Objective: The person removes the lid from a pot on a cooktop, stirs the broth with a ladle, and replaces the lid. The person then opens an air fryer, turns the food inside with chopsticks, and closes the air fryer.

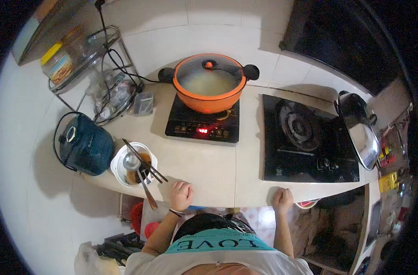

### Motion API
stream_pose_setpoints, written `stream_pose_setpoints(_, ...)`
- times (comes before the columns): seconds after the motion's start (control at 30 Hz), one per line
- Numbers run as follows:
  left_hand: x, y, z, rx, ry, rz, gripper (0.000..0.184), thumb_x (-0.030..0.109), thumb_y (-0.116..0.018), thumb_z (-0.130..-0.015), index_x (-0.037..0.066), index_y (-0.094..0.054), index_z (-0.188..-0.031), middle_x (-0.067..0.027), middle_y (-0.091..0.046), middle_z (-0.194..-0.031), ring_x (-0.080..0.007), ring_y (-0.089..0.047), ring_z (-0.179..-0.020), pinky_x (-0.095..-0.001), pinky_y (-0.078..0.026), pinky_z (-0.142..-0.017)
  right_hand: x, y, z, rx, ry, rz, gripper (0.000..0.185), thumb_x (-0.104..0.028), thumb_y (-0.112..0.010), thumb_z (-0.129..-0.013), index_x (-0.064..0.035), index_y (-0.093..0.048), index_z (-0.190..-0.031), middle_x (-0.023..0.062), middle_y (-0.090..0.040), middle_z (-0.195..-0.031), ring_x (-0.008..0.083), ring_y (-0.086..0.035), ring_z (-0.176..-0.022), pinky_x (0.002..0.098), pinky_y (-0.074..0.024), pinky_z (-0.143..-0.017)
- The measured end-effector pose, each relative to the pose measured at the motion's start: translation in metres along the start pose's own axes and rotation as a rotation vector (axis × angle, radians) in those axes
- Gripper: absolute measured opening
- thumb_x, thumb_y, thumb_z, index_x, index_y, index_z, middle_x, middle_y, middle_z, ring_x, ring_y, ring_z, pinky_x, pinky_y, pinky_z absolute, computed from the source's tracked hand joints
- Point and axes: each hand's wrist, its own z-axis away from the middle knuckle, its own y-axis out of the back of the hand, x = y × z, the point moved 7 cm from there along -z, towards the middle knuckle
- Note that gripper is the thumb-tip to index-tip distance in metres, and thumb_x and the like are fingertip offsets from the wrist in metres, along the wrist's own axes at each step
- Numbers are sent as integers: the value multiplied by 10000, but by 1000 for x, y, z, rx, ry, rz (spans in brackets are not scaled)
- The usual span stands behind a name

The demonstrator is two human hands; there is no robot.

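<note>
Cream, smooth surface (209, 167), its front edge directly before the person. Black glass gas hob (314, 151) at right, burner bare. Round orange pot (209, 100) with black side handles and a clear lid (193, 73), centre back, on a flat black induction cooker (180, 124); red display (202, 131) lit. Pale contents under the lid: risk of boil-over onto the controls, likely cause too much heat with the lid on. White round bowl (119, 170) at left, near the edge, dark liquid inside. Metal ladle (131, 162) with brown handle and dark slim chopsticks (135, 151) project past its rim; a careless forearm sweep could catch them, tip the bowl and spill. Left hand (181, 195) loosely clenched beside them, nothing visibly held; right hand (282, 200) likewise curled, just below the hob.
</note>
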Motion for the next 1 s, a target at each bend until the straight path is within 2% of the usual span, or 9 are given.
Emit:
stream_pose_setpoints(0.13,-5,-9,6,-63,14,0,64,41,-573,-675,51,-542,-729,-94,-533,-714,-280,-503,-723,-385,-394,-665,10,1,5,-15,-23,31,99,-21,-493,-732,-22,-487,-634,129,-446,-562,301,-453,-502,394,-344,-456)
stream_pose_setpoints(0.4,-4,-7,4,36,9,-106,78,60,-570,-679,49,-540,-751,-92,-534,-753,-282,-498,-767,-391,-383,-730,12,-1,4,-56,0,6,96,0,-508,-686,-37,-455,-615,121,-424,-540,301,-450,-491,394,-332,-437)
stream_pose_setpoints(0.47,-11,-11,11,46,77,-141,89,65,-557,-685,40,-540,-769,-102,-536,-768,-292,-499,-784,-397,-386,-739,14,-1,1,-118,20,-93,50,-8,-514,-677,-39,-480,-657,124,-434,-559,305,-457,-518,393,-346,-464)
stream_pose_setpoints(0.57,-9,-7,9,120,99,-188,106,57,-547,-681,29,-539,-783,-120,-531,-788,-305,-494,-799,-406,-389,-743,15,17,-14,-220,114,-35,103,-26,-524,-672,-34,-517,-775,136,-500,-692,314,-493,-652,412,-381,-580)
stream_pose_setpoints(0.67,-9,-10,8,157,112,-224,131,49,-544,-665,19,-540,-792,-135,-525,-811,-317,-485,-812,-415,-391,-746,50,30,-25,-86,159,30,247,-44,-527,-666,-12,-511,-911,157,-520,-858,336,-486,-812,448,-366,-730)
stream_pose_setpoints(0.7,-2,-6,3,158,114,-250,139,49,-544,-659,16,-540,-793,-138,-523,-819,-319,-482,-816,-416,-391,-747,63,31,-27,-141,113,6,324,-51,-527,-660,12,-483,-975,189,-489,-982,355,-452,-916,468,-333,-812)
stream_pose_setpoints(0.83,1,-5,0,144,108,-324,169,46,-546,-638,12,-535,-804,-143,-520,-840,-327,-477,-827,-420,-391,-752,71,23,-29,-186,39,66,377,-65,-530,-660,20,-449,-1018,215,-441,-1046,367,-422,-967,461,-314,-856)
stream_pose_setpoints(0.93,-3,-6,1,108,150,-309,188,44,-550,-640,4,-530,-823,-149,-520,-854,-332,-476,-834,-418,-392,-759,67,22,-31,-188,114,79,375,-71,-524,-667,19,-441,-1021,209,-444,-1041,367,-422,-966,473,-301,-866)
stream_pose_setpoints(1.0,-3,-6,-2,100,139,-269,201,42,-552,-642,-1,-529,-837,-152,-519,-864,-334,-478,-842,-418,-393,-767,68,20,-31,-207,114,74,429,-123,-555,-677,5,-415,-1061,214,-451,-1049,383,-414,-990,516,-286,-875)
